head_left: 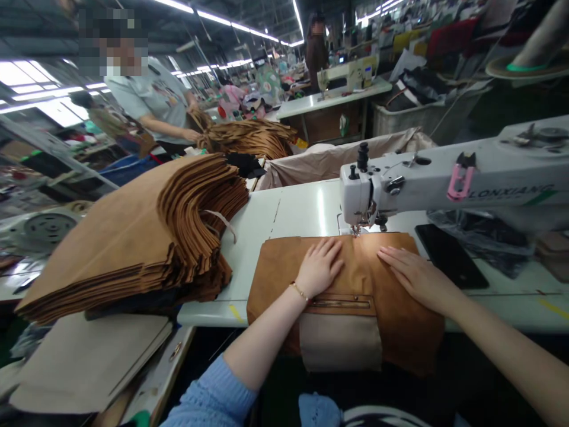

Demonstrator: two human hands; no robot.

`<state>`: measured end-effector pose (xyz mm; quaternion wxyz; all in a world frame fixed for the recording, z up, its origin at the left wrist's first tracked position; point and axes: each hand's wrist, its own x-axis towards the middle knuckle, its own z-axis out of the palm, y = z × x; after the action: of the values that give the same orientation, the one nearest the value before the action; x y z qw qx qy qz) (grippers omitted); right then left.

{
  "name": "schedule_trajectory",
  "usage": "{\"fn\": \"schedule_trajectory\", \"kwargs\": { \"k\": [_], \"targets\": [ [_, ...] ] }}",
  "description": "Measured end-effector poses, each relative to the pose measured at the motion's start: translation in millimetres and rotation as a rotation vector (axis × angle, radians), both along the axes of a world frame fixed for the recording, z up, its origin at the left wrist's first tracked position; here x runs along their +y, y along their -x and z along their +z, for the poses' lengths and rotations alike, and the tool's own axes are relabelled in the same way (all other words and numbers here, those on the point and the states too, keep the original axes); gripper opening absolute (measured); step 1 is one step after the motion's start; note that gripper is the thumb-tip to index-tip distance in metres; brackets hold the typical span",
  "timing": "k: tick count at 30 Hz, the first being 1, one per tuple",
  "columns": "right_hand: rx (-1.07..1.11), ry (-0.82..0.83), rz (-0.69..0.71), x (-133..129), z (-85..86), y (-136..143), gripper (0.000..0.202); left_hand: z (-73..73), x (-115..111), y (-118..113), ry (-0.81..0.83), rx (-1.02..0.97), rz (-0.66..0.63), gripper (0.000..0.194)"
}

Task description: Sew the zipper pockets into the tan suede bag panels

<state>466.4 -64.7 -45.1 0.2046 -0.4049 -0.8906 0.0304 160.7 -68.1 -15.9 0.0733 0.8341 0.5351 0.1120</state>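
Note:
A brown leather-like panel (pixel 400 296) lies on the sewing table and hangs over its front edge. Its top edge is under the needle area of the white sewing machine (pixel 355 196). A zipper (pixel 342 304) crosses the panel, with a beige cloth piece (pixel 341 341) hanging below it. My left hand (pixel 320 267) rests flat on the panel left of the needle, fingers extended. To the right of the needle, my right hand (pixel 413 276) lies on the panel with its fingers stretched out. Neither hand grasps anything.
A tall stack of brown panels (pixel 128 219) stands at the left, above beige sheets (pixel 89 362). A black phone (pixel 451 255) and a plastic bag (pixel 484 237) lie at the right. Beyond the table, a person (pixel 155 104) handles more brown pieces (pixel 249 136).

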Motion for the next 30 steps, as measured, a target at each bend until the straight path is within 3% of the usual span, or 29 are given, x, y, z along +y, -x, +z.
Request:
{"fn": "schedule_trajectory", "kwargs": {
  "k": [3, 5, 9, 13, 16, 18, 20, 22, 25, 28, 30],
  "targets": [
    [0.006, 0.009, -0.018, -1.3, -5.2, -0.2, 0.047, -2.1, 11.7, 38.5, -0.003, 0.054, 0.105, 0.061],
    [0.011, 0.02, -0.021, -1.1, -6.7, -0.1, 0.048, -5.3, 13.8, 52.6, -0.003, 0.087, 0.118, 0.063],
    [0.01, 0.015, -0.038, -8.7, -2.3, 3.2, 0.049, -7.9, 16.3, 56.2, -0.009, 0.102, 0.106, 0.063],
    [-0.008, 0.012, -0.054, -38.8, 16.9, -10.5, 0.049, 2.8, 15.9, 50.9, 0.048, 0.126, 0.123, 0.061],
    [0.048, 0.006, -0.159, -63.8, 33.8, -61.5, 0.042, 19.6, -7.1, 38.4, 0.083, 0.131, 0.062, 0.06],
    [0.09, -0.051, -0.375, -74.0, 40.8, -117.1, 0.034, 28.5, -37.0, 25.7, 0.073, 0.112, -0.078, 0.062],
    [-0.021, -0.123, -0.642, -77.7, 43.3, -180.1, 0.032, 29.7, -73.1, 12.9, 0.032, 0.132, -0.179, 0.066],
    [-0.086, -0.122, -0.764, -75.6, 41.7, -237.4, 0.036, 21.5, -106.7, 2.7, -0.034, 0.181, -0.241, 0.074],
    [-0.156, -0.041, -0.784, -63.7, 34.5, -292.7, 0.037, -2.1, -138.9, -7.0, -0.175, 0.254, -0.232, 0.084],
    [-0.162, 0.019, -0.743, -48.8, 28.9, -311.3, 0.032, -21.8, -148.5, -11.1, -0.27, 0.307, -0.192, 0.085],
    [-0.133, 0.03, -0.724, -42.2, 28.9, -312.5, 0.027, -27.4, -148.5, -12.0, -0.284, 0.328, -0.174, 0.084]
  ]
}}
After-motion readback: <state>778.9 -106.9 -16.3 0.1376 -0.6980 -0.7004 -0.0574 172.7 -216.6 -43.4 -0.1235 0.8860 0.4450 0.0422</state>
